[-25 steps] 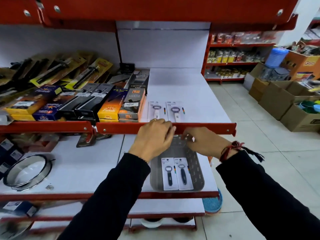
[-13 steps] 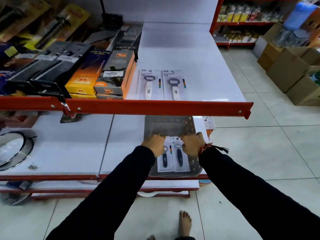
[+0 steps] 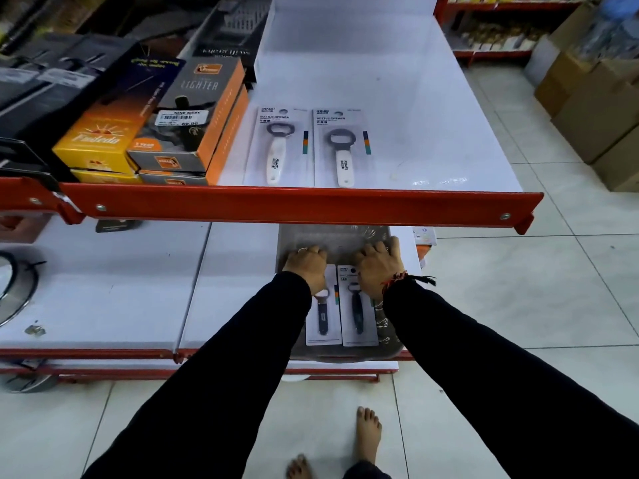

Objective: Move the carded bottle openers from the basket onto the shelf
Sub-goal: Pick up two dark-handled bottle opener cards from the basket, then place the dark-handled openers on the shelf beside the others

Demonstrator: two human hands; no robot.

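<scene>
A grey plastic basket sits on the lower white shelf. In it lie two carded bottle openers with dark handles, side by side: the left card and the right card. My left hand covers the top end of the left card with its fingers curled over it. My right hand grips the top end of the right card the same way. On the upper white shelf, behind its red front rail, two white-handled carded openers lie flat.
Orange-and-grey lighter boxes and a yellow box fill the upper shelf left of the openers. A round metal ring lies on the lower shelf at far left. Cardboard boxes stand on the tiled floor at right. A bare foot shows below.
Both hands have dropped from the red rail into the basket and settled on the tops of the two dark-handled cards. The view has tilted down and moved closer.
</scene>
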